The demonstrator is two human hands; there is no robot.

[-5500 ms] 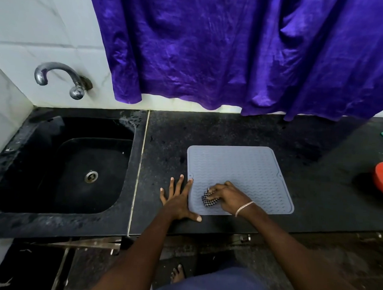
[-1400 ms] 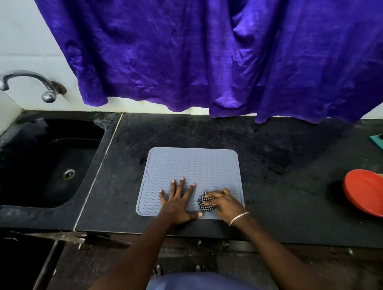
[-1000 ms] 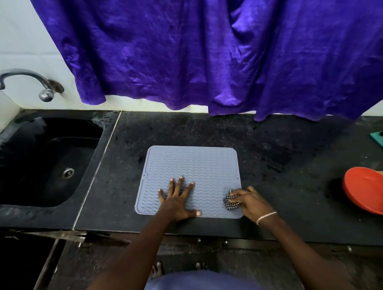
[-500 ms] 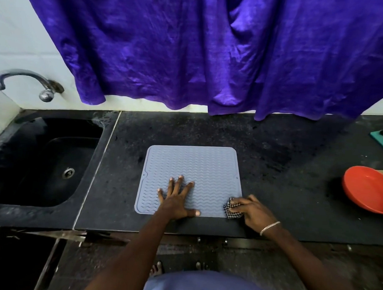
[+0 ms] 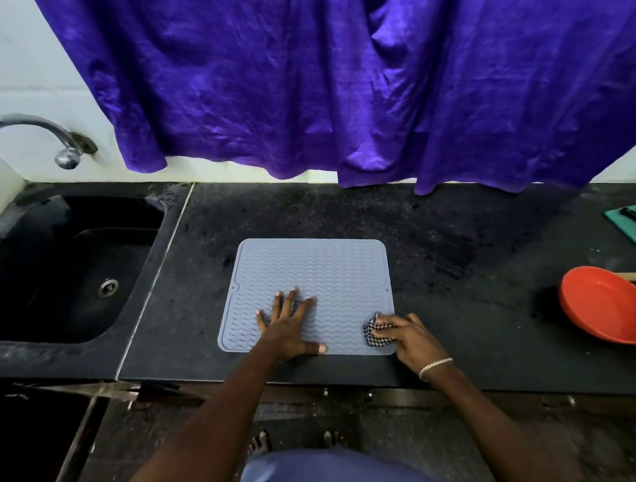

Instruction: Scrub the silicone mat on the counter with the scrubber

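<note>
Purple curtain (image 5: pixel 350 90) hangs across the back wall, hem just above the desk. Black stone desk (image 5: pixel 453 245) runs left to right; black sink (image 5: pixel 67 268) sunk in at left, tap (image 5: pixel 42 134) on the wall above it. Red bowl (image 5: pixel 602 305) sits well apart at the right edge, clear of the work.

Silicone mat (image 5: pixel 315 273), grey-blue with a wavy ribbed face, lies flat near the front edge of the desk, roughly centred in view.

Left hand (image 5: pixel 288 326): fully open, fingers spread, palm pressed flat on the mat's lower middle, holding nothing (looks like it is pinning the mat against sliding).

Right hand (image 5: pixel 410 337): closed around the scrubber (image 5: pixel 376 331), a small checked black-and-white wad, pressed at the mat's near right corner. Bracelet (image 5: pixel 435 367) on the wrist.

Step in hand, as I judge it: mid-scrub, working the near right corner. The far half of the mat shows no hand on it, and I cannot tell whether it has been scrubbed.

Next move likely calls for drawing the scrubber back across the ribs or up the right edge toward the far corner, with downward pressure kept on the left palm so the mat does not creep.
</note>
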